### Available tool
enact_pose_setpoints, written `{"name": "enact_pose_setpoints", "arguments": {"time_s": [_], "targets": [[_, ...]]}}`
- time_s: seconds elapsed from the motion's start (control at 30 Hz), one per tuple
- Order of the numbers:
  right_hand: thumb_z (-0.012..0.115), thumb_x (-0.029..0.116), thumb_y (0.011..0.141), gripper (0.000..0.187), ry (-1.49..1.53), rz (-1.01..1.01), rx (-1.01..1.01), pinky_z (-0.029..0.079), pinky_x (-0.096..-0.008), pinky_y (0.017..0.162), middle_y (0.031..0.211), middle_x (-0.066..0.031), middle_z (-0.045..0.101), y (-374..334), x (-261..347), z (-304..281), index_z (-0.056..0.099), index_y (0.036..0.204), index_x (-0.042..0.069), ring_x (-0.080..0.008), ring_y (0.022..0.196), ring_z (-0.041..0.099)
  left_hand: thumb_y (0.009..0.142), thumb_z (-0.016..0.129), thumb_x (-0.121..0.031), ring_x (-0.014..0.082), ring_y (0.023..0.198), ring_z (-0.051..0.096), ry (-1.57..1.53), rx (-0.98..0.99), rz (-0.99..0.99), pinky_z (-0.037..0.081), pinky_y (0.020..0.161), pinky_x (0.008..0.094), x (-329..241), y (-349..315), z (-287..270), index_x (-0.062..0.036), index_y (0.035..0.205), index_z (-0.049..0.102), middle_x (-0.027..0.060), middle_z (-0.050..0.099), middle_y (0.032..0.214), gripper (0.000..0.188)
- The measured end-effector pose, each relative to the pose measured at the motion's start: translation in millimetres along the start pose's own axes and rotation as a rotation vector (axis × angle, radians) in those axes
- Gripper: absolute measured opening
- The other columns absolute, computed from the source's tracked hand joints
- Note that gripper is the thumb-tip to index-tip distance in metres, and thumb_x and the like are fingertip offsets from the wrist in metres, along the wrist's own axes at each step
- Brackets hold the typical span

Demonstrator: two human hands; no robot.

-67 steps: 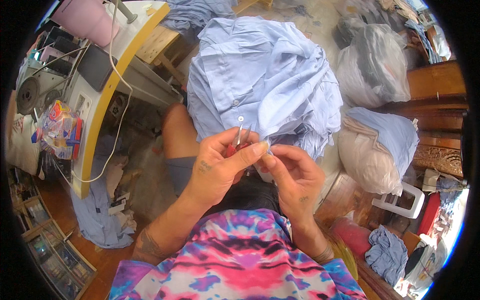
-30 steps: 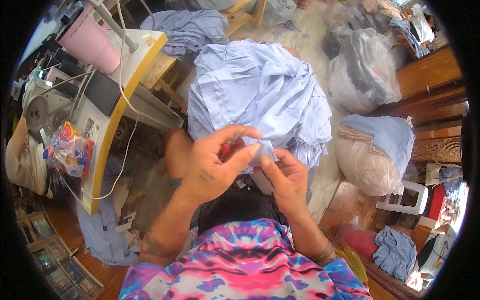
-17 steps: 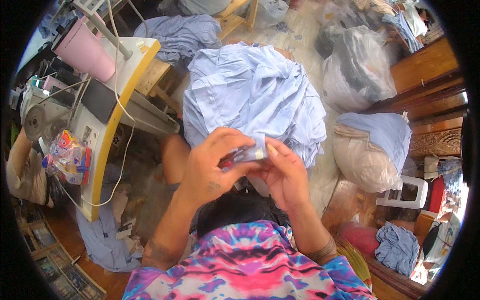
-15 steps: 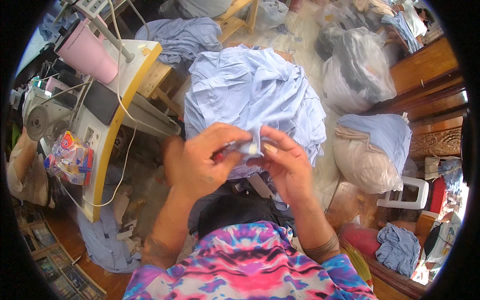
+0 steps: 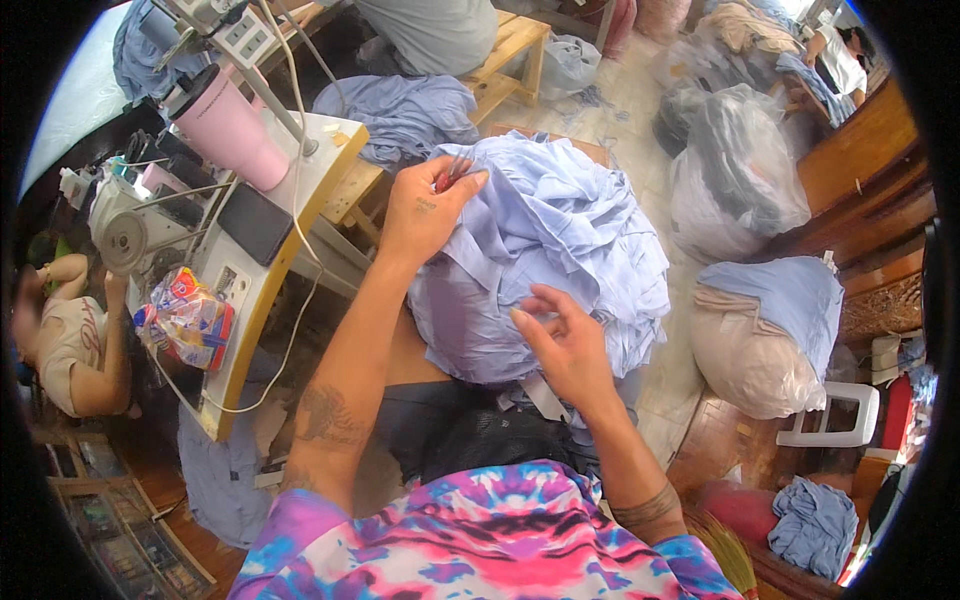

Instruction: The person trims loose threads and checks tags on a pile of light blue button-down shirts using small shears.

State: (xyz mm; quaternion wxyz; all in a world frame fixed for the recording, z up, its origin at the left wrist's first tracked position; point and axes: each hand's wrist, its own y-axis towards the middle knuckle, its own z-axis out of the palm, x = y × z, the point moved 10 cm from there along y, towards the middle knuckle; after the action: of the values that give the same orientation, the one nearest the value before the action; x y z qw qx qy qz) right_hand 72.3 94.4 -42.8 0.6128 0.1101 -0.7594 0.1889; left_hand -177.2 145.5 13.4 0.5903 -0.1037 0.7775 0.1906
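A big heap of light blue shirts is being balanced on the lap, and part of it is likely being left free to slide toward the floor, since little of it is being gripped. The left hand is being stretched onto the heap's far side, closed around small red-handled snips; cloth could be snagged by their tips. The right hand is being held half open over the near side, grasping nothing.
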Motion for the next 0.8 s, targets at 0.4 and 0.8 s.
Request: {"name": "enact_pose_setpoints", "arguments": {"time_s": [0.4,0.8], "targets": [[0.081,0.027,0.086,0.031,-0.556,-0.421,-0.223,0.051,-0.0422,0.061,0.084,-0.0051,0.067,18.3,11.6,31.6,0.067,0.107,0.010,-0.0287,0.070,0.068,0.088,0.079,-0.009,0.0158,0.089,0.070,0.277,0.019,0.123,0.055,0.076,0.0309,-32.9,-94.5,-18.0,-0.0019,0.111,0.075,0.0082,0.076,0.103,0.024],[0.080,0.023,0.087,0.026,-0.647,-0.517,-0.198,0.053,-0.0415,0.061,0.093,-0.0057,0.064,-16.2,6.0,22.5,0.068,0.106,0.009,-0.0289,0.076,0.068,0.080,0.084,-0.015,0.0283,0.093,0.068,0.519,0.467,0.135,0.053,0.079,0.0389,14.7,-76.9,23.4,-0.0066,0.107,0.073,0.0098,0.066,0.105,0.031]]}}
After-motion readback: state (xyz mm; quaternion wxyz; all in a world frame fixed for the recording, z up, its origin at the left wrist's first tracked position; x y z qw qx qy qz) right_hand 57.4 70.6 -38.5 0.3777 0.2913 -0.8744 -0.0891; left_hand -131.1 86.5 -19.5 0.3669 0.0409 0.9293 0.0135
